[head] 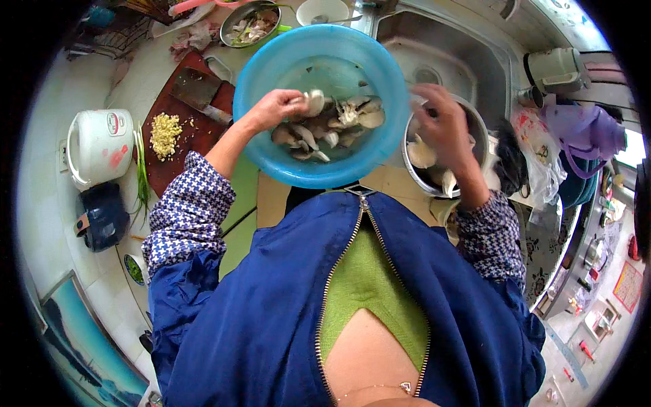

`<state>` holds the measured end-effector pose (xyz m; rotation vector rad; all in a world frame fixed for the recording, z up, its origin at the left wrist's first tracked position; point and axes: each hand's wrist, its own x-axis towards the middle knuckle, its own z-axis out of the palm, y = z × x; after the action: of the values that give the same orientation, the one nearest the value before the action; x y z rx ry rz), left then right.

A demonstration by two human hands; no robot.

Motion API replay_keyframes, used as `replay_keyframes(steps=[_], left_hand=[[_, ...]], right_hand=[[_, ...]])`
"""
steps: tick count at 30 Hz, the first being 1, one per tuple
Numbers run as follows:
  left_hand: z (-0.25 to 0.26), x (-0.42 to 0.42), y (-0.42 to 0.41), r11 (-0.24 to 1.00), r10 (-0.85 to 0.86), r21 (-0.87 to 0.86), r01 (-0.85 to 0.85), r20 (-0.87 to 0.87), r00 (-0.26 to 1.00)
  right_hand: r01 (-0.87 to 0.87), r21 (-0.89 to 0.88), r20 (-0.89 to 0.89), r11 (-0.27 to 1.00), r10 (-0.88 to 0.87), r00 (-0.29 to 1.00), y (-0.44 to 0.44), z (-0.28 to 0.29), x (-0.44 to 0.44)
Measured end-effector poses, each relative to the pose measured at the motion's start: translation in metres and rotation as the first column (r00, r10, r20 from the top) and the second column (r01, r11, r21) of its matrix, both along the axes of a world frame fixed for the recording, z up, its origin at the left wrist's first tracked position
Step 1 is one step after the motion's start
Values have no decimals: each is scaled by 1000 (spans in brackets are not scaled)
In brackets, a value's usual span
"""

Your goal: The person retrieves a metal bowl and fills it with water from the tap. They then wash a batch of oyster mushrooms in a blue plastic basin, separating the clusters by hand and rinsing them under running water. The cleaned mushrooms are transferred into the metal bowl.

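A blue plastic basin [320, 178] stands in front of me with water in it. Oyster mushrooms [351, 122] lie in its lower right part. Over the basin's left side, my left hand [282, 108] holds a piece of oyster mushroom [315, 100] between thumb and fingers. My right hand [442, 119] is blurred above a metal pot [480, 122] at the basin's right, its fingers spread. Pieces of oyster mushroom [421, 152] lie in that pot, partly hidden by my hand and wrist. Nothing shows clearly between my right fingers.
A steel sink [457, 56] lies behind the pot. At the left, a cutting board [170, 178] bears a cleaver [196, 89] and chopped garlic [165, 136], with green onions [141, 168] along its edge. A rice cooker [99, 147] stands farther left. A pan [250, 25] is behind the basin.
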<state>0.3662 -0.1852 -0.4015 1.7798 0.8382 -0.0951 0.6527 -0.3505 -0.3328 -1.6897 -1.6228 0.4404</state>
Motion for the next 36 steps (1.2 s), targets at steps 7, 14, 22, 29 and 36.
replay_keyframes(steps=[7,14,22,29,36], left_hand=[[13,31,-23,828,553,-109,-549,309,773],[3,28,-29,792,103,592,-149,111,988],[-46,36,0,771,403,554,-315,-39,914],[-35,22,19,943,290,176,-282,-19,957],[-62,29,11,823,403,495,-280,-159,901]], right_hand=[[-234,-194,-628,953,63,776,76,-54,-96],[-140,-289,-530,947,-36,848,125,-100,-75],[-122,-490,-246,863,-2,969,157,-158,-69],[-487,-625,-698,610,-158,699,149,-122,-91],[-298,-498,-291,814,167,942,154,-149,-93]])
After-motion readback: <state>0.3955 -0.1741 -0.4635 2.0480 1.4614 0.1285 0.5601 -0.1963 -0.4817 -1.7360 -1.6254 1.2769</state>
